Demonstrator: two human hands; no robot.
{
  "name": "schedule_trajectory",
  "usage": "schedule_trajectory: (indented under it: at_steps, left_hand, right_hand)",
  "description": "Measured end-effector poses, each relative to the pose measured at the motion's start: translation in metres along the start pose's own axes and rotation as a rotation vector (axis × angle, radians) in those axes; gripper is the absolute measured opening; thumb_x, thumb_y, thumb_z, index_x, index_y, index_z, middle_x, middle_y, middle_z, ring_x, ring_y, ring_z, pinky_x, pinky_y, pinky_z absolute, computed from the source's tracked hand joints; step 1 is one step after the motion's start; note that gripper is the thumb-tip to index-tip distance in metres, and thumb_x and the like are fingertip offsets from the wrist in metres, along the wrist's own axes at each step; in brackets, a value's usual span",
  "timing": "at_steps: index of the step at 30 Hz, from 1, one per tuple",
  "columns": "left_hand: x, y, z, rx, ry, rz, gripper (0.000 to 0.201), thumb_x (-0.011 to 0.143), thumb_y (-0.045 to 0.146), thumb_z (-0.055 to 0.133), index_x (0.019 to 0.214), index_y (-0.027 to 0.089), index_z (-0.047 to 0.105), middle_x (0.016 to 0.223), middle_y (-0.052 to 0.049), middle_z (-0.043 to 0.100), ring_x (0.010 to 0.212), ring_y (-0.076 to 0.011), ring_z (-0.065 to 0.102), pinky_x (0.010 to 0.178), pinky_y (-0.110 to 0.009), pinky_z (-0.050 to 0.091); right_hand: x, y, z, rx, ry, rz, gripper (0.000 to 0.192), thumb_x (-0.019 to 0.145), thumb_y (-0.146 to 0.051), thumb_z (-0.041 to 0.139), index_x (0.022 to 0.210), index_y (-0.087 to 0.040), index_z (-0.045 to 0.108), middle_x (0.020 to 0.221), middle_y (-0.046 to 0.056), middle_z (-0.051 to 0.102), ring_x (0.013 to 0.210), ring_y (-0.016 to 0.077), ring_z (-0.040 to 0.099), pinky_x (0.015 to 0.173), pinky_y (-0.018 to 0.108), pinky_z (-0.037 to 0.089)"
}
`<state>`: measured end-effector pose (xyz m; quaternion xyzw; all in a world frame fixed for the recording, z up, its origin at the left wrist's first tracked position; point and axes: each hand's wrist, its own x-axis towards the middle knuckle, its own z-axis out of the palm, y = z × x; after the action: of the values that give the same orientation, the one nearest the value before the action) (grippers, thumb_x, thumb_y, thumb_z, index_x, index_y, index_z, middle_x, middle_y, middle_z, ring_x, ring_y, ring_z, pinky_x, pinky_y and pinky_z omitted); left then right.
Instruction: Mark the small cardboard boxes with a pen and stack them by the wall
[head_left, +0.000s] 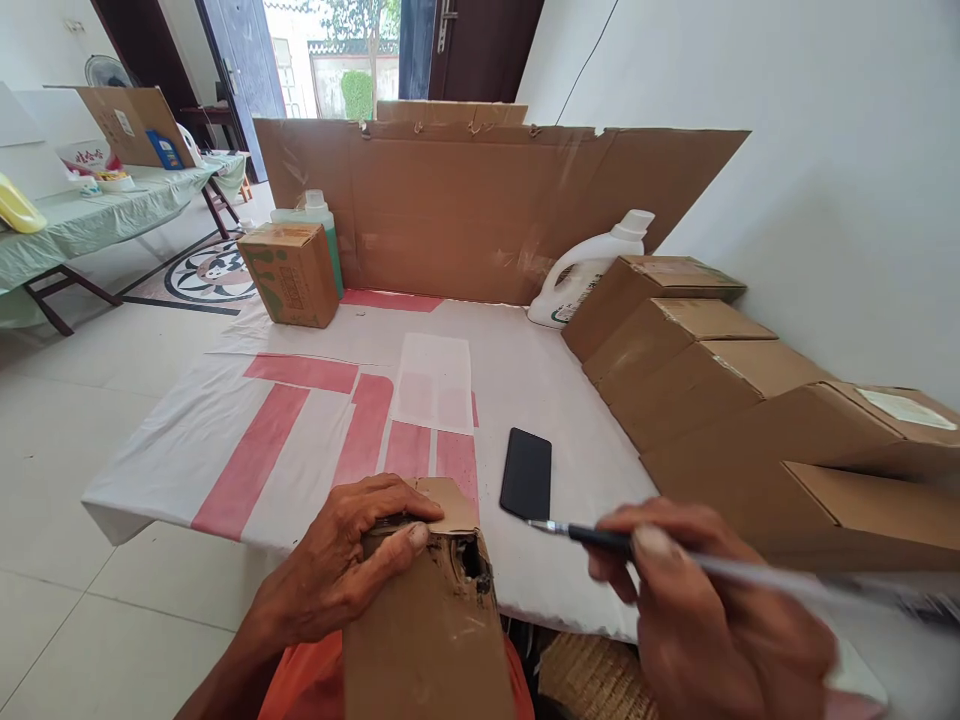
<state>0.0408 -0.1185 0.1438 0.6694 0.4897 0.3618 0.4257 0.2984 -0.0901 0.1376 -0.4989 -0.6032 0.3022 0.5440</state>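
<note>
My left hand is closed over the top left edge of a brown cardboard box, which stands upright close to my body. Near the box's top right corner is a torn, dark-edged hole. A raised flap shows behind my fingers. My right hand pinches a slim pen-like tool with a silver pointed tip, a black grip and a pale, blurred rear part. Its tip points left, apart from the box and near the lower edge of a black phone.
A white and red cloth covers the table. Several cardboard boxes line the right side. Behind stand a white jug, a small box, a green-liquid bottle and a cardboard panel. Another table is at left.
</note>
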Motion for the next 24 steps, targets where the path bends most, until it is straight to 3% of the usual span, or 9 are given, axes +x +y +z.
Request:
schedule_trajectory:
  at_steps: [2, 5, 7, 9, 12, 16, 20, 22, 24]
  left_hand:
    - [0.001, 0.001, -0.002, 0.012, -0.008, -0.012, 0.028, 0.105, 0.037, 0.052, 0.113, 0.024, 0.075, 0.108, -0.006, 0.076, 0.103, -0.021, 0.07, 0.092, -0.029, 0.05]
    - [0.001, -0.002, -0.003, 0.045, -0.007, -0.022, 0.03, 0.106, 0.041, 0.051, 0.115, 0.026, 0.075, 0.112, -0.006, 0.076, 0.107, -0.0224, 0.071, 0.094, -0.03, 0.052]
    - [-0.001, -0.007, -0.003, 0.082, 0.011, -0.025, 0.029, 0.105, 0.042, 0.053, 0.117, 0.028, 0.076, 0.116, -0.007, 0.077, 0.111, -0.0244, 0.071, 0.097, -0.032, 0.055]
    - [-0.003, -0.014, -0.001, 0.132, 0.039, -0.018, 0.028, 0.103, 0.042, 0.056, 0.119, 0.03, 0.076, 0.121, -0.007, 0.077, 0.116, -0.0264, 0.071, 0.099, -0.034, 0.057]
    - [-0.006, -0.024, 0.001, 0.192, 0.06, 0.003, 0.028, 0.101, 0.041, 0.06, 0.123, 0.032, 0.075, 0.126, -0.007, 0.076, 0.124, -0.0282, 0.069, 0.106, -0.039, 0.057]
    - [-0.008, -0.025, 0.006, 0.194, 0.097, 0.032, 0.027, 0.1, 0.039, 0.062, 0.123, 0.033, 0.076, 0.127, -0.006, 0.077, 0.126, -0.0277, 0.068, 0.106, -0.037, 0.059]
    - [-0.006, -0.022, 0.007, 0.165, 0.056, 0.019, 0.027, 0.102, 0.038, 0.059, 0.122, 0.032, 0.075, 0.126, -0.006, 0.077, 0.125, -0.0272, 0.069, 0.109, -0.038, 0.056]
    - [-0.004, -0.022, 0.007, 0.154, 0.039, 0.005, 0.027, 0.103, 0.04, 0.058, 0.123, 0.031, 0.074, 0.128, -0.006, 0.075, 0.128, -0.0273, 0.067, 0.109, -0.038, 0.055]
    - [-0.003, -0.022, 0.007, 0.143, 0.029, 0.011, 0.027, 0.104, 0.041, 0.055, 0.122, 0.031, 0.073, 0.127, -0.006, 0.075, 0.126, -0.0262, 0.067, 0.108, -0.037, 0.055]
  right_hand:
    - [0.027, 0.029, 0.015, -0.124, -0.074, 0.092, 0.031, 0.104, -0.046, 0.05, 0.09, -0.023, 0.065, 0.079, 0.001, 0.065, 0.06, 0.0165, 0.057, 0.057, 0.029, 0.046]
    - [0.061, 0.083, 0.052, -0.478, -0.411, 0.348, 0.021, 0.105, -0.029, 0.047, 0.089, -0.021, 0.058, 0.081, 0.001, 0.071, 0.06, 0.0153, 0.064, 0.062, 0.027, 0.05]
    - [0.074, 0.114, 0.078, -0.574, -0.461, 0.386, 0.012, 0.1, -0.022, 0.058, 0.089, -0.019, 0.062, 0.076, 0.001, 0.071, 0.068, 0.0179, 0.068, 0.067, 0.028, 0.052]
    - [0.078, 0.136, 0.1, -0.675, -0.461, 0.421, 0.008, 0.099, -0.023, 0.065, 0.1, -0.016, 0.067, 0.088, 0.005, 0.073, 0.082, 0.0201, 0.071, 0.076, 0.032, 0.056]
    - [0.075, 0.146, 0.117, -0.799, -0.446, 0.469, 0.025, 0.101, -0.034, 0.067, 0.119, -0.016, 0.067, 0.113, 0.007, 0.072, 0.097, 0.0215, 0.071, 0.088, 0.042, 0.059]
    - [0.062, 0.138, 0.106, -0.872, -0.408, 0.474, 0.026, 0.104, -0.033, 0.059, 0.121, -0.014, 0.065, 0.12, 0.014, 0.071, 0.108, 0.0275, 0.07, 0.093, 0.04, 0.055]
    - [0.038, 0.135, 0.072, -0.965, -0.215, 0.542, 0.047, 0.102, -0.043, 0.057, 0.131, -0.007, 0.054, 0.139, 0.029, 0.056, 0.134, 0.0424, 0.053, 0.1, 0.049, 0.048]
    - [0.026, 0.139, 0.057, -0.975, -0.147, 0.611, 0.056, 0.096, -0.047, 0.063, 0.13, -0.003, 0.053, 0.138, 0.033, 0.054, 0.136, 0.0479, 0.049, 0.101, 0.054, 0.047]
    - [0.02, 0.145, 0.048, -0.924, -0.125, 0.664, 0.06, 0.091, -0.049, 0.067, 0.127, -0.003, 0.055, 0.134, 0.033, 0.058, 0.132, 0.0481, 0.053, 0.098, 0.053, 0.049]
